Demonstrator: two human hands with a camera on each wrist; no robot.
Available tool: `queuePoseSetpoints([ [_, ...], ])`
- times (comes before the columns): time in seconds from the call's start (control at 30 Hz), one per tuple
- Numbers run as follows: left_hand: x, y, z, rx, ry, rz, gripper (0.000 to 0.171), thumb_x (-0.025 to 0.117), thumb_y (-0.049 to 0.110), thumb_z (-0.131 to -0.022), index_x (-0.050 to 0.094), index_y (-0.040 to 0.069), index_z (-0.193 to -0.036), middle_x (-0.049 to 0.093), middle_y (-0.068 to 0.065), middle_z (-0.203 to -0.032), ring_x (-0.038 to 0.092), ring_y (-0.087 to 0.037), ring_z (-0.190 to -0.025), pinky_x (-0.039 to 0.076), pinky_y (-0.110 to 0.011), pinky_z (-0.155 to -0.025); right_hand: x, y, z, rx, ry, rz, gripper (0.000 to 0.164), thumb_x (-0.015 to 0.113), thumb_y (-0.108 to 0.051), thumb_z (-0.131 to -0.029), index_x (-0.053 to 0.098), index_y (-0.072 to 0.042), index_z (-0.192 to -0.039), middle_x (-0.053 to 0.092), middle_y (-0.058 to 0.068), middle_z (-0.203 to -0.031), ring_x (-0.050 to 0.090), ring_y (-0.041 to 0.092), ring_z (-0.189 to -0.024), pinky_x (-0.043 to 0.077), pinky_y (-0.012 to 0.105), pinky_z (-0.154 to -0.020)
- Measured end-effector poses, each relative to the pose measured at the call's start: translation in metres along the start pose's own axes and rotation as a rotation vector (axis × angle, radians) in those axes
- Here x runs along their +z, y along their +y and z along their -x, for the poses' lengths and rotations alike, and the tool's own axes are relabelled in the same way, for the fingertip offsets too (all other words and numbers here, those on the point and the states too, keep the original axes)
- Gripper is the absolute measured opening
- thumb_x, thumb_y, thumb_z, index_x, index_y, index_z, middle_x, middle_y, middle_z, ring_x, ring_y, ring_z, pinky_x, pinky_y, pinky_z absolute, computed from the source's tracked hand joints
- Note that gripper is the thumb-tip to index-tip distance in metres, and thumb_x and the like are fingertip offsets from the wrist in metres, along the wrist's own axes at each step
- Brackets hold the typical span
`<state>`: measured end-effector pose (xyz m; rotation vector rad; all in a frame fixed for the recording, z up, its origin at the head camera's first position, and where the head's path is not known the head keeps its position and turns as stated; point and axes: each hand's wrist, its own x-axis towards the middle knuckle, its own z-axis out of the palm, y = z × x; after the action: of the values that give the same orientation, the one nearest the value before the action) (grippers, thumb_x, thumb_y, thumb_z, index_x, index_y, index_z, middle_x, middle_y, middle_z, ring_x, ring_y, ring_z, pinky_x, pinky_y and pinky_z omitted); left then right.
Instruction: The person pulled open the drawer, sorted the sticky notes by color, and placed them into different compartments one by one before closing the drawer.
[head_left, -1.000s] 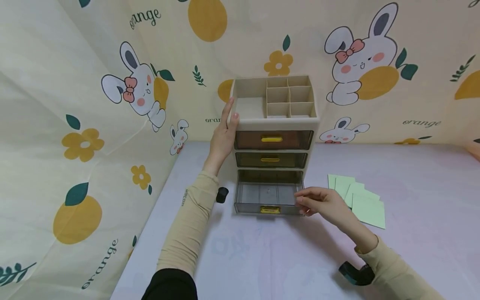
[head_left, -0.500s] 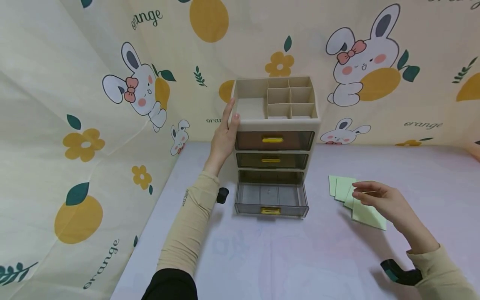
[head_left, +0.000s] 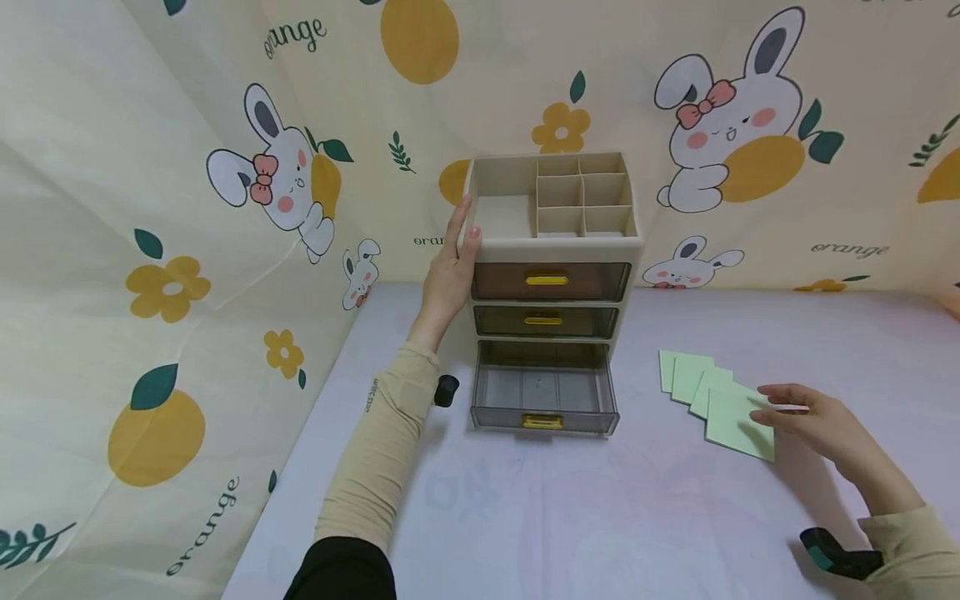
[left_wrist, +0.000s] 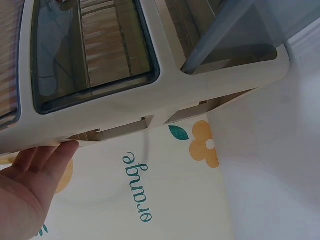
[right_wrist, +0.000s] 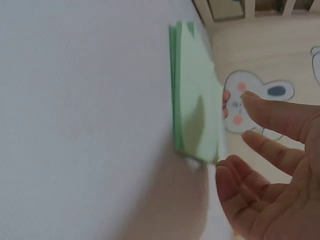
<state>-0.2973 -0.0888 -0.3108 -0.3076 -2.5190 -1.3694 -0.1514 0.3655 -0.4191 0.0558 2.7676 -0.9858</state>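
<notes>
A cream desktop organizer [head_left: 558, 244] stands at the back of the table, with a divided tray on top and three smoky drawers below. Its bottom drawer [head_left: 543, 392] is pulled out and holds nothing; the upper two are closed. My left hand [head_left: 447, 279] rests against the organizer's left side, fingers mostly straight, also seen touching its edge in the left wrist view. To the right lie several pale green paper pads [head_left: 738, 419], fanned out. Just over the nearest pad hovers my right hand [head_left: 832, 425], fingers loosely bent and thumb apart, gripping nothing.
A cloth printed with rabbits and oranges [head_left: 555, 50] hangs behind and to the left of the white table [head_left: 540, 517]. A dark strap piece [head_left: 840, 554] sits at the right wrist, and another dark piece [head_left: 446, 390] at the left.
My right hand has left the right edge of the bottom drawer and moved right to the green pads. The left hand stays on the organizer's side.
</notes>
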Motion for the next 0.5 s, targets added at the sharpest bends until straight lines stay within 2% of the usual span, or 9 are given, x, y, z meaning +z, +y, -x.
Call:
queuePoseSetpoints([
  [0.03, 0.000, 0.000, 0.000, -0.001, -0.001, -0.001, 0.048, 0.022, 0.067, -0.091, 0.006, 0.064, -0.136, 0.026, 0.005, -0.155, 0.054, -0.044, -0.116, 0.050, -0.055, -0.073, 0.000, 0.002, 0.000, 0.010, -0.019, 0.003, 0.070, 0.057, -0.040, -0.090, 0.036, 0.008, -0.136, 0.041, 0.033, -0.134, 0.051, 0.034, -0.111, 0.045, 0.034, -0.075],
  [0.07, 0.001, 0.000, 0.000, -0.002, -0.002, -0.002, 0.048, 0.022, 0.066, -0.091, 0.006, 0.064, -0.136, 0.025, 0.005, -0.155, 0.054, -0.044, -0.116, 0.050, -0.055, -0.072, 0.001, 0.004, -0.001, 0.019, -0.037, -0.001, 0.071, 0.056, -0.040, -0.091, 0.034, 0.009, -0.137, 0.036, 0.037, -0.136, 0.044, 0.047, -0.115, 0.044, 0.039, -0.078],
  [0.2, 0.001, 0.001, 0.000, -0.002, -0.007, 0.004, 0.047, 0.022, 0.065, -0.092, 0.005, 0.065, -0.136, 0.025, 0.005, -0.155, 0.054, -0.043, -0.115, 0.050, -0.054, -0.071, 0.002, 0.011, -0.002, 0.069, -0.096, -0.021, 0.078, 0.057, -0.041, -0.090, 0.026, 0.010, -0.139, 0.029, 0.041, -0.138, 0.033, 0.055, -0.119, 0.037, 0.057, -0.085],
  [0.3, 0.000, 0.001, 0.000, 0.001, -0.004, 0.010, 0.047, 0.022, 0.065, -0.092, 0.005, 0.065, -0.135, 0.025, 0.005, -0.155, 0.055, -0.043, -0.114, 0.051, -0.052, -0.067, 0.002, 0.015, -0.003, 0.074, -0.115, -0.032, 0.079, 0.058, -0.040, -0.090, 0.024, 0.011, -0.140, 0.027, 0.042, -0.137, 0.032, 0.056, -0.120, 0.037, 0.059, -0.087],
  [0.4, 0.000, 0.002, 0.001, 0.004, -0.001, 0.013, 0.046, 0.022, 0.066, -0.091, 0.005, 0.066, -0.134, 0.026, 0.005, -0.155, 0.055, -0.042, -0.115, 0.051, -0.051, -0.066, 0.004, 0.018, -0.004, 0.059, -0.118, -0.036, 0.078, 0.060, -0.036, -0.089, 0.024, 0.014, -0.138, 0.026, 0.044, -0.136, 0.032, 0.056, -0.118, 0.039, 0.057, -0.087],
  [0.5, 0.001, 0.001, 0.001, 0.006, 0.003, 0.015, 0.046, 0.022, 0.066, -0.091, 0.005, 0.067, -0.133, 0.026, 0.005, -0.155, 0.053, -0.041, -0.118, 0.051, -0.052, -0.068, 0.005, 0.020, -0.005, 0.051, -0.103, -0.033, 0.077, 0.062, -0.034, -0.089, 0.026, 0.015, -0.136, 0.029, 0.042, -0.132, 0.036, 0.052, -0.114, 0.045, 0.039, -0.081],
])
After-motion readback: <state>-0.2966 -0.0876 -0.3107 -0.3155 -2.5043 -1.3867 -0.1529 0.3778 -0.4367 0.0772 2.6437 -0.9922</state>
